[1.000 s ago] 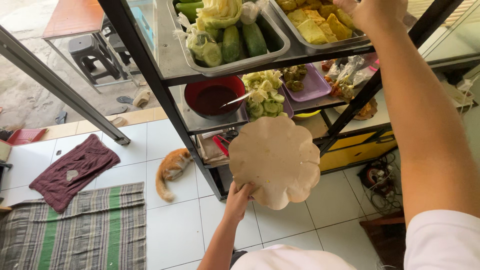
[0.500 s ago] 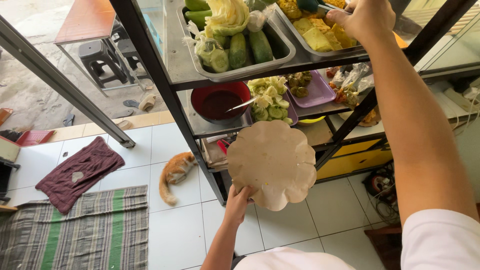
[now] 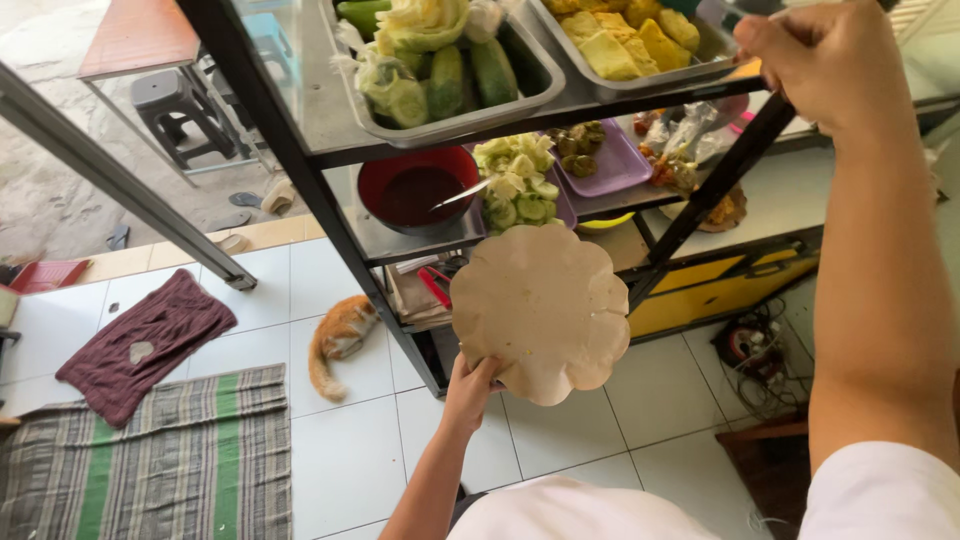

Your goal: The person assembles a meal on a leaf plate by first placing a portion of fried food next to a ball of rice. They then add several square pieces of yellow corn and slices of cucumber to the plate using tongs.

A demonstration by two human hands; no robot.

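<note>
The left hand [image 3: 470, 388] grips the near edge of a scalloped, paper-lined plate [image 3: 540, 310], thumb on top and fingers beneath, holding it roughly level in front of a black metal food rack [image 3: 300, 170], just below its middle shelf and above the white tiled floor [image 3: 350, 440]; the right hand [image 3: 825, 65] is raised to the top shelf with its fingers clenched round the thin handle of a utensil [image 3: 735, 15], whose working end is hidden, beside a steel tray of yellow fried pieces [image 3: 625, 45]; to the left of that tray sits a second steel tray [image 3: 450, 70] holding cabbage, cucumbers and other greens; on the middle shelf a red bowl of dark sauce [image 3: 415, 190] stands with a spoon leaning in it, just beside a heap of sliced cucumber and cabbage [image 3: 515, 180] on a purple plate, and another purple tray [image 3: 600, 160] with small dark lumps lies further right, near some plastic bags of food [image 3: 680, 140]; on the floor an orange and white cat [image 3: 340, 335] lies against the rack's foot, a maroon cloth [image 3: 145, 340] lies well apart to the left, and a grey mat with green stripes [image 3: 150, 460] covers the tiles near it; a dark stool [image 3: 185, 105] stands outside beyond the rack.
</note>
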